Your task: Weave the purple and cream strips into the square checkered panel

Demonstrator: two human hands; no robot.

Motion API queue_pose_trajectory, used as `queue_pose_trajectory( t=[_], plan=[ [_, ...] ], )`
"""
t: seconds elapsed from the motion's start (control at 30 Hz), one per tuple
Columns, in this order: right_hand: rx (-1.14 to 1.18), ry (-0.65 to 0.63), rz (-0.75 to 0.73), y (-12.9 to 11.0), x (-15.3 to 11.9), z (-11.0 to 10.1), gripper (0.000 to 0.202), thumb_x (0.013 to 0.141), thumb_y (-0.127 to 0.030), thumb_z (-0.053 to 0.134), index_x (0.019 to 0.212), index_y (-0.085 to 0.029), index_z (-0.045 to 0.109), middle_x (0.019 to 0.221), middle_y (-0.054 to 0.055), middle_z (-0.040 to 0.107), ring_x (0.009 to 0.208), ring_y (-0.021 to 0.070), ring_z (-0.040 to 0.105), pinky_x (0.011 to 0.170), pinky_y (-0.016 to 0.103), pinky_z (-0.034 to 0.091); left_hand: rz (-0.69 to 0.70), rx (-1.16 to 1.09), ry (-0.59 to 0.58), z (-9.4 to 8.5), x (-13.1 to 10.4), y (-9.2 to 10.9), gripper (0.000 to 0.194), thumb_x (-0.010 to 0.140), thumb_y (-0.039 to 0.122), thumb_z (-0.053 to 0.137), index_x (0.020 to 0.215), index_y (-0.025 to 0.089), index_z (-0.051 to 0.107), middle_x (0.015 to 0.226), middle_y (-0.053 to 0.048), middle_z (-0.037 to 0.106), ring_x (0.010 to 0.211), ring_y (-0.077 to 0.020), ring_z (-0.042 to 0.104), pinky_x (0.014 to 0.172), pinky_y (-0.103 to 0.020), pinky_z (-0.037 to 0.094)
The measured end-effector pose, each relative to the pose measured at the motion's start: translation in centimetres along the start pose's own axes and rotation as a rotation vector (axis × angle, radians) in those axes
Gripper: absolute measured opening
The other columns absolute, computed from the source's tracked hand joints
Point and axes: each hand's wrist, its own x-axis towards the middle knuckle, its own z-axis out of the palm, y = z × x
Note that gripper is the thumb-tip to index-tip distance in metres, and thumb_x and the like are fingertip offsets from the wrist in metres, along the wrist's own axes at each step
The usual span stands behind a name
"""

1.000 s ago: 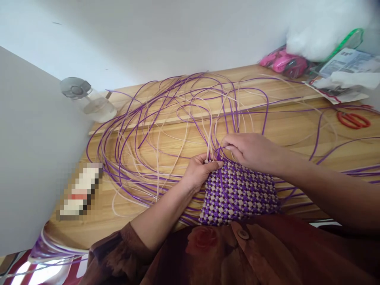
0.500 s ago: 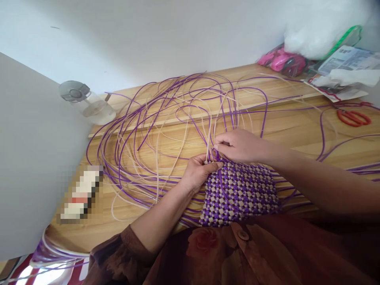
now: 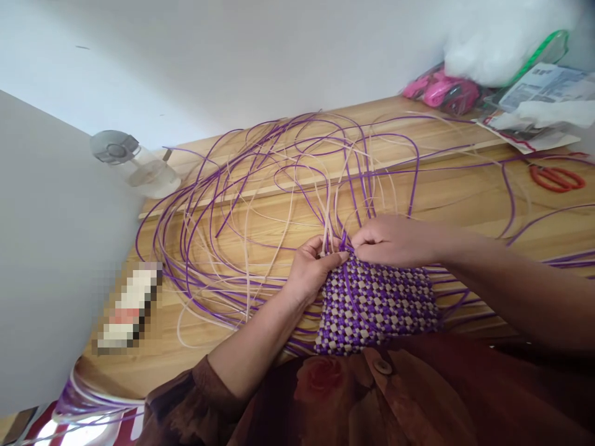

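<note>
A purple-and-beige woven panel (image 3: 379,306) of plastic cord lies on the table against my body. My left hand (image 3: 312,266) grips its upper left corner, thumb on top and fingers behind the edge. My right hand (image 3: 388,240) is closed in a pinch at the panel's upper edge, just right of my left thumb. It appears to hold a purple cord (image 3: 344,238), though the fingertips hide most of it. Long loose purple and beige cords (image 3: 218,173) fan out from the panel's edges. Several stand up between my hands.
A clear bottle with a grey lid (image 3: 134,164) stands at the back left, near a blurred-out box (image 3: 130,306). Red-handled scissors (image 3: 556,178) lie at the right. Pink items in plastic (image 3: 441,90) and papers (image 3: 542,87) sit at the back right. A raised ledge (image 3: 279,183) crosses the wooden table.
My right hand has moved down and slightly right, from above the panel's edge onto it, and its fingers have closed more. My left hand keeps its grip on the corner.
</note>
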Motion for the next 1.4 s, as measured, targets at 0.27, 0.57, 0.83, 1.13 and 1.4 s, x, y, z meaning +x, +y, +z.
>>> queue_pose_trajectory(
  t=[0.27, 0.57, 0.83, 1.13, 1.4],
  plan=[
    [0.010, 0.357, 0.123, 0.3, -0.6, 3.4, 0.026, 0.093, -0.028, 0.037, 0.073, -0.018, 0.049, 0.069, 0.001, 0.055, 0.063, 0.0126, 0.044, 0.060, 0.028, 0.024, 0.004, -0.017, -0.032, 0.6, 0.0, -0.4, 0.030, 0.063, 0.036, 0.086, 0.078, 0.017, 0.068, 0.069, 0.003, 0.065, 0.060, -0.0085, 0.054, 0.065, -0.023, 0.042],
    [0.328, 0.512, 0.027, 1.9, 0.7, 6.2, 0.028, 0.085, -0.028, 0.045, 0.060, -0.018, 0.039, 0.058, -0.004, 0.036, 0.058, 0.0097, 0.037, 0.057, 0.025, 0.025, -0.079, -0.044, 0.075, 1.1, 0.7, -0.4, 0.024, 0.060, 0.031, 0.084, 0.072, 0.014, 0.071, 0.063, 0.000, 0.065, 0.057, -0.0105, 0.054, 0.062, -0.024, 0.042],
    [0.485, 0.498, 0.004, 2.4, -0.4, 6.7, 0.027, 0.086, -0.028, 0.046, 0.062, -0.019, 0.039, 0.059, -0.005, 0.036, 0.057, 0.0095, 0.035, 0.056, 0.025, 0.028, -0.097, 0.008, 0.041, 1.0, 0.8, -0.4, 0.028, 0.059, 0.033, 0.084, 0.073, 0.014, 0.070, 0.064, 0.000, 0.064, 0.055, -0.0097, 0.052, 0.058, -0.023, 0.038],
    [-0.210, 0.667, -0.160, 0.8, -2.8, 5.7, 0.025, 0.087, -0.030, 0.061, 0.109, -0.018, 0.062, 0.104, 0.008, 0.064, 0.100, 0.0235, 0.054, 0.090, 0.038, 0.040, -0.095, -0.037, -0.073, 0.3, 0.6, 0.0, 0.028, 0.064, 0.034, 0.084, 0.078, 0.013, 0.072, 0.066, -0.002, 0.067, 0.060, -0.0107, 0.057, 0.064, -0.023, 0.043],
    [-0.221, 0.691, -0.465, -1.9, -3.0, 5.8, 0.011, 0.092, -0.016, 0.054, 0.090, -0.017, 0.064, 0.086, 0.005, 0.065, 0.085, 0.0173, 0.055, 0.083, 0.032, 0.044, -0.060, -0.084, -0.108, 0.2, 0.4, -0.1, 0.032, 0.061, 0.036, 0.087, 0.078, 0.014, 0.071, 0.070, -0.002, 0.069, 0.062, -0.0103, 0.059, 0.065, -0.023, 0.045]
  ],
)
